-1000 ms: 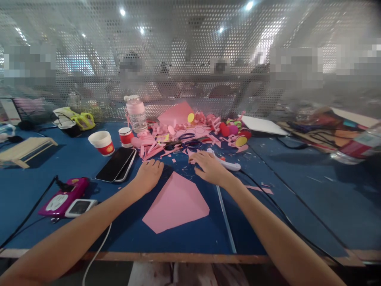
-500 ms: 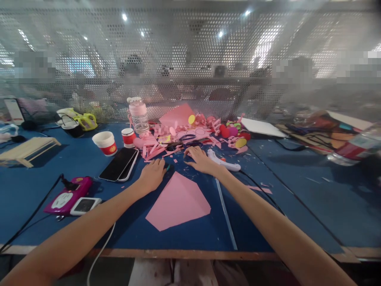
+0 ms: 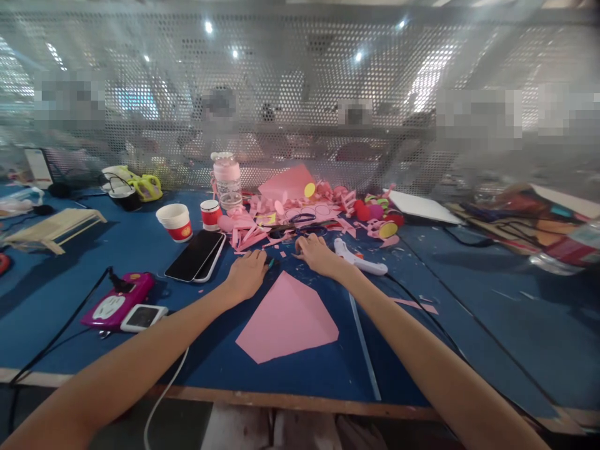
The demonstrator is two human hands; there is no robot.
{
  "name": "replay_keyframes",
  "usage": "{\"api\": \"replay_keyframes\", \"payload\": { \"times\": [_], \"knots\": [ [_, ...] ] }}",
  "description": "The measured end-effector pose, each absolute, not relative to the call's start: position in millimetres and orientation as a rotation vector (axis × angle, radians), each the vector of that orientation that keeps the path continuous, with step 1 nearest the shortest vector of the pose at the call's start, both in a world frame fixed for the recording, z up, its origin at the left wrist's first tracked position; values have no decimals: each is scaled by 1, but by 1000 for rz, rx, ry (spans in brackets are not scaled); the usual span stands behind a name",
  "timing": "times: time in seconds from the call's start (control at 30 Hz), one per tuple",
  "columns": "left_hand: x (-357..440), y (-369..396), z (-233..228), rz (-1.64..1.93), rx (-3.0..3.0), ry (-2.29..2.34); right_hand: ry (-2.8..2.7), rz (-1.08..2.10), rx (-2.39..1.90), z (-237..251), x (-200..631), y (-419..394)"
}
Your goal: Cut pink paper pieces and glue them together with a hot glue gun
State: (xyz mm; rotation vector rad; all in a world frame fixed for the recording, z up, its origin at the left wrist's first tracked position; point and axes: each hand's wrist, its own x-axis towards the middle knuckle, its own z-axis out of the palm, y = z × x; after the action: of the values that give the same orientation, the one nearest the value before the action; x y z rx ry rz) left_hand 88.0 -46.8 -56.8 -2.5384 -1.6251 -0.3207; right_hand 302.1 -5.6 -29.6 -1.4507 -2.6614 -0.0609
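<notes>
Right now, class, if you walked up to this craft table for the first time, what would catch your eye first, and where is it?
A large pink paper sheet lies flat on the blue table, just nearer than both hands. The left hand and right hand rest at its far corner. Beyond them sprawls a heap of pink paper scraps, with two stacked phones to the left.
</notes>
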Motion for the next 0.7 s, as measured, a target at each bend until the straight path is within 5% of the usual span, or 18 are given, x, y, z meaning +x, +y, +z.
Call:
{"api": "replay_keyframes", "payload": {
  "times": [0.33,0.53,0.7],
  "knots": [
    [83,-53,-36,-824,-2361,-1632,-2395,96,-1378,-6,313,-26],
    [84,-50,-37,-1215,-2738,-1778,-2279,243,-1404,-18,315,-36],
    [85,-46,-36,-1229,-2774,-2023,-2280,265,-1428,-21,317,-35]
  ]
}}
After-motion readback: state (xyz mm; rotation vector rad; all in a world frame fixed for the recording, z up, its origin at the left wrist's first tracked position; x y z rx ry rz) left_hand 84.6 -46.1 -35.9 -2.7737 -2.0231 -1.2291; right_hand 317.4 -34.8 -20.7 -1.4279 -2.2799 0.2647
